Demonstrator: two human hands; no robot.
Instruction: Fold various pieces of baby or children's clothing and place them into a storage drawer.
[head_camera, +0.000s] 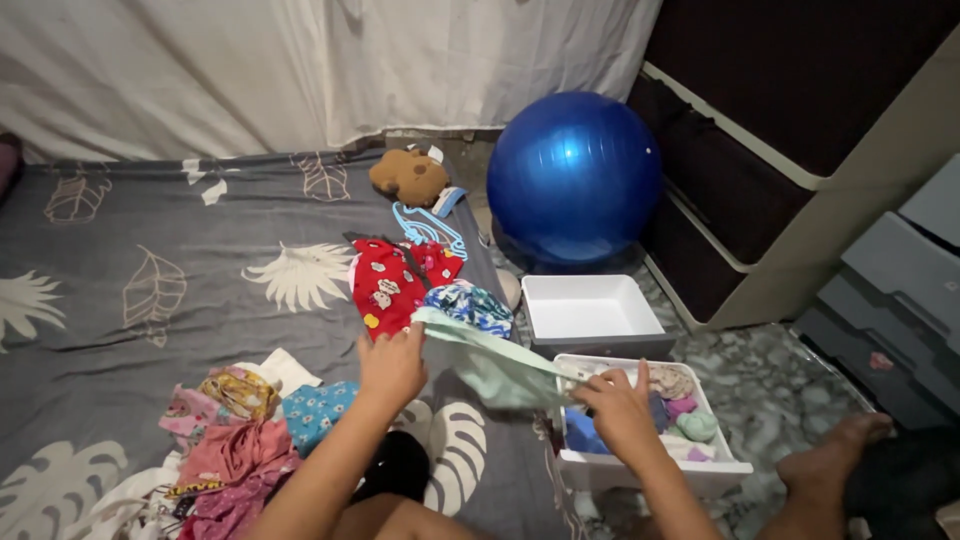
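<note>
A pale mint-green garment (495, 362) is stretched between both hands above the edge of a grey leaf-patterned bed sheet (150, 250). My left hand (392, 368) pinches its left corner. My right hand (620, 408) grips its right end over a white drawer bin (640, 468) holding several folded small clothes. A red patterned garment (392, 282) and a blue patterned one (470, 303) lie flat just beyond the hands.
A heap of mixed clothes (235, 440) lies at the lower left. An empty white bin (590, 312) sits on the floor by a blue exercise ball (572, 178). A brown plush toy (408, 176), dark shelving (760, 150), grey drawers (900, 300) and my bare foot (835, 450) are around.
</note>
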